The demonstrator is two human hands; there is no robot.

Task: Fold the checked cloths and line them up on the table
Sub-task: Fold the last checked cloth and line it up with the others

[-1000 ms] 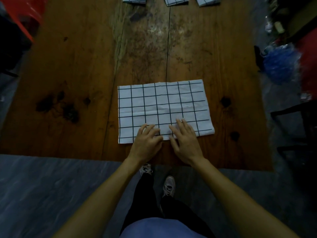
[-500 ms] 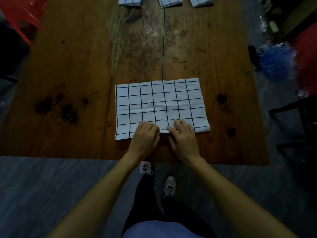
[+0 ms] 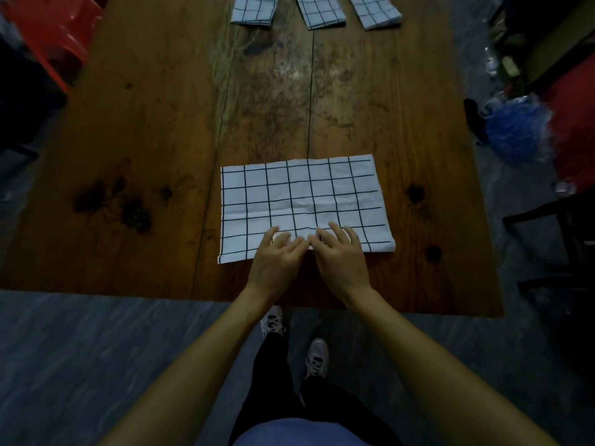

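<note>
A white cloth with a black check (image 3: 302,194) lies flat as a wide rectangle on the wooden table (image 3: 145,149), close to its near edge. My left hand (image 3: 277,257) and my right hand (image 3: 339,255) lie side by side on the middle of the cloth's near edge, fingers stretched forward and pressing it flat. Three folded checked cloths sit in a row at the far end: one on the left (image 3: 254,9), one in the middle (image 3: 320,11), one on the right (image 3: 375,11).
A red plastic chair (image 3: 48,37) stands at the table's far left corner. To the right are a blue plastic bag (image 3: 515,130), a red object (image 3: 576,123) and a dark chair (image 3: 560,226). My legs and shoes (image 3: 315,355) show below the table edge.
Both hands stay on the cloth's near edge, now closer together at the middle. The view has shifted slightly, showing more of the folded cloths at the far end.
</note>
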